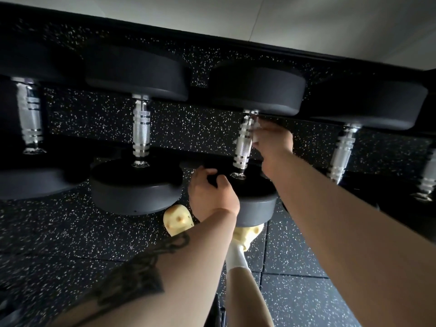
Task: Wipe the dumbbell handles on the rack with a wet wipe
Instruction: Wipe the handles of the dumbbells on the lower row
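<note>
right hand (pixel 271 140) pinches a white wet wipe (pixel 256 128) against the far end of the dumbbell handle (pixel 243 145); left hand (pixel 212 194) grips its near black weight head (pixel 254 204).

- Dim overall; the black dumbbell heads (pixel 257 87) and the rack's underside sink into near-solid shadow with little detail
- The pale wall (pixel 330 22) along the top is the brightest area, lit unevenly, with soft grey streaks of shadow at upper right
- Chrome handles (pixel 141 128) catch sharp white highlights on the knurling
- Motion blur smears the right hand (pixel 271 142) and the wipe (pixel 256 128)
- Wide-angle distortion bends the rack line and stretches the forearms toward the lower edge
- Lower left corner is soft and dark
</note>
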The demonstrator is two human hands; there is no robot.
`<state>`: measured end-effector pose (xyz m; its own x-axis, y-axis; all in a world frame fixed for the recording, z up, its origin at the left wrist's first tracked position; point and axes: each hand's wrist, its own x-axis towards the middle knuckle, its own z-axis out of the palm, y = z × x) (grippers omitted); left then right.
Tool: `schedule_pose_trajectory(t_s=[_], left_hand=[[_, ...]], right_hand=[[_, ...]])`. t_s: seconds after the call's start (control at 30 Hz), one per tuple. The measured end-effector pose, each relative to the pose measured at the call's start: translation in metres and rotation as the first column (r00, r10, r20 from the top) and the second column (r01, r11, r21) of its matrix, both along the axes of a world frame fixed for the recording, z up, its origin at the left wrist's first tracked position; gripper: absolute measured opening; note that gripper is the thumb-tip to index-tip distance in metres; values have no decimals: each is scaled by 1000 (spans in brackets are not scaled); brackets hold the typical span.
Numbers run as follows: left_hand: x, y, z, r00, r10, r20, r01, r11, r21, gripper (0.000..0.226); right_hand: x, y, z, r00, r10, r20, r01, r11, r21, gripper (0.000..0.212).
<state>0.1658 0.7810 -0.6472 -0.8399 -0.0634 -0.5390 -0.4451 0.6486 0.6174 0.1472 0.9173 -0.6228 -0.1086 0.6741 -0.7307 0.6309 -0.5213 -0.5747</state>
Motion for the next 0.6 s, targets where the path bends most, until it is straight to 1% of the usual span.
schedule_pose_trajectory(t_s=[0.03, 0.07, 0.1, 0.13, 0.17, 0.2, 0.23, 0.27, 0.3, 0.33, 0.37, 0.4, 0.43, 0.47, 0.5, 0.53, 0.57, 0.6], left_hand=[[0, 0, 0, 1000, -2, -5, 2, 1000, -2, 32], [0, 0, 1, 1000, -1, -10, 1, 1000, -3, 34], [0, 0, 1, 1000, 3, -13, -3, 1000, -3, 34], [-1, 1, 2, 1000, 5, -11, -5, 1000, 0, 34], [-1, 1, 3, 1000, 7, -7, -7, 1000, 3, 34], [-1, 1, 4, 1000, 8, -2, -8, 1000, 6, 34], [-1, 1, 4, 1000, 9, 3, -9, 1000, 7, 34], [-2, 1, 5, 1000, 8, 8, -8, 1000, 6, 33], [-2, 1, 4, 1000, 6, 14, -6, 1000, 3, 32], [-2, 1, 4, 1000, 3, 20, -3, 1000, 1, 32], [-2, 1, 4, 1000, -1, 23, 1, 1000, 0, 31], [-2, 1, 3, 1000, -4, 21, 4, 1000, 3, 31], [-2, 1, 2, 1000, -6, 17, 6, 1000, 6, 32], [-1, 0, 1, 1000, -6, 10, 6, 1000, 5, 33], [-1, 0, 1, 1000, -6, 5, 6, 1000, 3, 33], [-1, 0, 1, 1000, -7, 4, 7, 1000, 2, 33], [-1, 0, 2, 1000, -7, 10, 7, 1000, 0, 33], [-1, -1, 2, 1000, -6, 19, 6, 1000, -2, 33]], right_hand=[[7, -8, 3, 991, 109, 73, -120, 979, 165, 32], [11, -16, 6, 972, 197, 131, -230, 921, 316, 33], [13, -24, 8, 953, 261, 150, -302, 833, 463, 33], [14, -30, 9, 933, 327, 152, -350, 722, 597, 34], [13, -34, 5, 896, 407, 179, -410, 601, 686, 35], [9, -37, 2, 835, 486, 259, -508, 499, 703, 36], [5, -37, -2, 755, 543, 368, -624, 423, 657, 36], [2, -35, -5, 656, 564, 501, -737, 335, 587, 34], [0, -31, -6, 561, 561, 608, -814, 241, 529, 32], [1, -28, -5, 491, 552, 674, -852, 143, 503, 30], [4, -25, -5, 455, 550, 700, -863, 79, 498, 29], [9, -24, -5, 467, 549, 693, -853, 71, 518, 31], [17, -23, -3, 518, 551, 654, -825, 121, 552, 35], [25, -25, -1, 609, 540, 581, -770, 225, 597, 39], [32, -27, -1, 716, 500, 487, -685, 373, 626, 41], [35, -28, 0, 814, 427, 393, -578, 533, 618, 39], [32, -27, -2, 888, 337, 313, -460, 689, 561, 35], [25, -24, -4, 945, 235, 227, -317, 830, 459, 33]])
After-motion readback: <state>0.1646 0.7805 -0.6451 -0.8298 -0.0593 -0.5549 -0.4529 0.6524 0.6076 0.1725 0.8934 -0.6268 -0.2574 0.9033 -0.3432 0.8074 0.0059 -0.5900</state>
